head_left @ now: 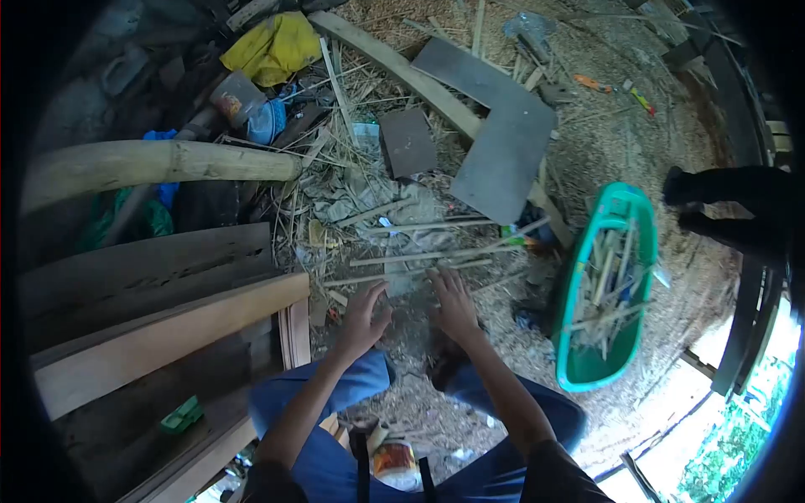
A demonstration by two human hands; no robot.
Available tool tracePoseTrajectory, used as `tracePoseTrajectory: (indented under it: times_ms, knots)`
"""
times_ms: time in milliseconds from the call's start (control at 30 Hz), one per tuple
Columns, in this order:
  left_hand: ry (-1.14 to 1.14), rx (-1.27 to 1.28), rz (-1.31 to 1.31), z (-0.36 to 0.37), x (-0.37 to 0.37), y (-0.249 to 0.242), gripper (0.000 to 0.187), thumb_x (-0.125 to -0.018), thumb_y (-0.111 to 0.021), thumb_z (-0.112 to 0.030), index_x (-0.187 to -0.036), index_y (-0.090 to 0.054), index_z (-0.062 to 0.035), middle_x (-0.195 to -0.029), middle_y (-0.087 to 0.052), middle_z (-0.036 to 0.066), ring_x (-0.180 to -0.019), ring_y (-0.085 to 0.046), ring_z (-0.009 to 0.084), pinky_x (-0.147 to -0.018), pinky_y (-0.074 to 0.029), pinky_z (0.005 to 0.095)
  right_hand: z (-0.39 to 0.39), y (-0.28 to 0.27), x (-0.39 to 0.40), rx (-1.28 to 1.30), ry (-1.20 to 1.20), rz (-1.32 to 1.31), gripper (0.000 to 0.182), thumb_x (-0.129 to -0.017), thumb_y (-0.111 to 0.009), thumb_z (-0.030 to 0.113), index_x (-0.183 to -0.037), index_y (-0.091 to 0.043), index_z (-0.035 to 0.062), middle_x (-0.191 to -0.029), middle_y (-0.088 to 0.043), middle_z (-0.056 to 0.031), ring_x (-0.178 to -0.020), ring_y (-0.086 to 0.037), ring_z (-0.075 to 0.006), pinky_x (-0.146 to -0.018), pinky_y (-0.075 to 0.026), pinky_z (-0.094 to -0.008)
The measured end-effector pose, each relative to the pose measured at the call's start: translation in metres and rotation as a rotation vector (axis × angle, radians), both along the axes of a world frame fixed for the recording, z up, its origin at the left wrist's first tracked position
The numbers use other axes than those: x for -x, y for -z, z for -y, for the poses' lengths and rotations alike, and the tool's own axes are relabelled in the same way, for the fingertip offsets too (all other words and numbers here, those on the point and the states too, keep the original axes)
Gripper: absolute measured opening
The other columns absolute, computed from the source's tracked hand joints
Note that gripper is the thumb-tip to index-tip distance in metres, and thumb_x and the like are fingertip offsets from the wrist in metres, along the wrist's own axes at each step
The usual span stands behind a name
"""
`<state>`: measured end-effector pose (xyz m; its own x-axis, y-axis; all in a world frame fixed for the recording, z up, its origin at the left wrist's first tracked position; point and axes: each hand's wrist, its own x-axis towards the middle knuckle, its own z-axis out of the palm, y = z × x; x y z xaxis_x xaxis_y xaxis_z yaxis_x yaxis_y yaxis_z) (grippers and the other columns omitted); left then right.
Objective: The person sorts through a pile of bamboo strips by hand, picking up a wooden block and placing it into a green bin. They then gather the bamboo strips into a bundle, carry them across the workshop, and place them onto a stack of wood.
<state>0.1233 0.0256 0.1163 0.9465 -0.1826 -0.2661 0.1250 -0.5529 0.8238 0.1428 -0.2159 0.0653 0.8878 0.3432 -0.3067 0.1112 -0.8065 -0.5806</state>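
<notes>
My left hand (364,322) hovers over the littered ground in front of my knees, fingers slightly curled and apart with nothing in them. Beside it, my right hand (454,303) is stretched forward, its fingers spread and empty. Just beyond the fingertips lie several thin wooden sticks (436,255), roughly parallel, on the dirt. To the right stands a green plastic tub (567,335) with a bundle of sticks and scraps (610,277) in it. Past the sticks rests a dark flat board (503,159) with an angled shape, next to a smaller dark square piece (407,142).
A thick bamboo pole (168,163) and a wooden bench frame (176,344) flank the left side. At the back are a yellow cloth (272,49) and a long plank (394,63). Two small tools, one an orange-handled piece (593,83), lie upper right. A black animal (738,193) stands right.
</notes>
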Motion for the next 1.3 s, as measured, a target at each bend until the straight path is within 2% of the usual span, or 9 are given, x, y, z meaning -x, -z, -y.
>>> tracePoseTrajectory:
  times_ms: [133,267,333,400,600,733,1033,1167,1300]
  knots:
    - [0.041,-0.207,0.126,-0.016,-0.038,0.085,0.066,-0.097,-0.067,-0.019,-0.155,-0.038,-0.0061,-0.150,-0.045,0.023,-0.139,-0.045,0.0425,-0.114,-0.038,0.0499,-0.010,0.106,-0.037,0.114,-0.115,0.086,0.082,-0.084,-0.072,0.018,-0.156,-0.035,0.0101,-0.159,-0.038,-0.0200,-0.149,-0.033,-0.0388,-0.119,-0.032,-0.0525]
    - [0.067,-0.224,0.204,-0.016,-0.089,0.135,0.081,-0.098,-0.065,-0.021,-0.163,-0.018,-0.0096,-0.163,-0.028,0.027,-0.148,-0.033,0.0463,-0.120,-0.031,0.0554,-0.013,0.186,-0.032,0.202,-0.152,0.189,0.081,-0.079,-0.077,0.020,-0.150,-0.041,0.0098,-0.144,-0.050,-0.0183,-0.137,-0.046,-0.0358,-0.114,-0.037,-0.0512]
    - [0.113,-0.366,0.020,-0.008,-0.117,0.125,0.080,-0.098,-0.066,-0.022,-0.162,-0.021,-0.0050,-0.166,-0.023,0.027,-0.153,-0.025,0.0448,-0.123,-0.028,0.0527,-0.018,0.192,-0.042,0.136,-0.112,0.192,0.076,-0.079,-0.076,0.019,-0.147,-0.043,0.0077,-0.136,-0.055,-0.0161,-0.129,-0.052,-0.0342,-0.110,-0.040,-0.0515]
    - [0.122,-0.338,0.145,0.008,-0.118,0.106,0.077,-0.100,-0.065,-0.025,-0.161,-0.022,-0.0046,-0.165,-0.024,0.029,-0.153,-0.024,0.0450,-0.125,-0.026,0.0523,-0.014,0.194,-0.030,0.226,-0.234,-0.110,0.075,-0.081,-0.079,0.020,-0.148,-0.045,0.0130,-0.136,-0.056,-0.0146,-0.133,-0.049,-0.0348,-0.112,-0.039,-0.0491]
    - [0.260,-0.169,0.197,0.026,-0.110,0.103,0.071,-0.102,-0.060,-0.026,-0.162,-0.024,-0.0120,-0.165,-0.026,0.026,-0.154,-0.025,0.0414,-0.125,-0.025,0.0545,-0.012,0.204,-0.002,0.381,-0.407,0.252,0.058,-0.088,-0.062,0.010,-0.145,-0.050,0.0113,-0.131,-0.060,-0.0171,-0.128,-0.054,-0.0322,-0.111,-0.041,-0.0470]
    - [0.280,-0.325,0.109,0.004,-0.101,0.122,0.072,-0.099,-0.063,-0.028,-0.161,-0.029,-0.0110,-0.156,-0.038,0.028,-0.146,-0.036,0.0442,-0.119,-0.034,0.0526,0.003,0.195,-0.005,0.234,-0.435,-0.087,0.042,-0.086,-0.064,0.012,-0.128,-0.060,0.0133,-0.132,-0.059,-0.0150,-0.122,-0.057,-0.0333,-0.105,-0.044,-0.0486]
    - [0.204,-0.345,0.168,-0.025,-0.100,0.142,0.067,-0.097,-0.065,-0.027,-0.156,-0.038,-0.0093,-0.149,-0.047,0.027,-0.140,-0.043,0.0448,-0.117,-0.035,0.0516,-0.034,0.201,-0.084,0.181,-0.138,0.563,0.030,-0.086,-0.064,0.012,-0.115,-0.062,0.0065,-0.130,-0.058,-0.0173,-0.121,-0.056,-0.0342,-0.099,-0.045,-0.0482]
    - [0.176,-0.304,0.110,-0.029,-0.103,0.139,0.066,-0.097,-0.065,-0.027,-0.156,-0.039,-0.0097,-0.149,-0.048,0.025,-0.142,-0.042,0.0433,-0.119,-0.033,0.0520,-0.041,0.211,-0.082,0.430,-0.243,0.265,0.035,-0.089,-0.062,0.013,-0.124,-0.059,0.0079,-0.118,-0.065,-0.0158,-0.117,-0.060,-0.0339,-0.100,-0.044,-0.0468]
    - [0.179,-0.265,0.100,-0.039,-0.105,0.135,0.065,-0.096,-0.065,-0.027,-0.153,-0.042,-0.0083,-0.150,-0.049,0.022,-0.141,-0.044,0.0411,-0.118,-0.034,0.0517,-0.034,0.196,-0.077,0.248,-0.261,0.124,0.050,-0.086,-0.073,0.020,-0.131,-0.054,0.0110,-0.115,-0.067,-0.0134,-0.118,-0.060,-0.0336,-0.103,-0.042,-0.0493]
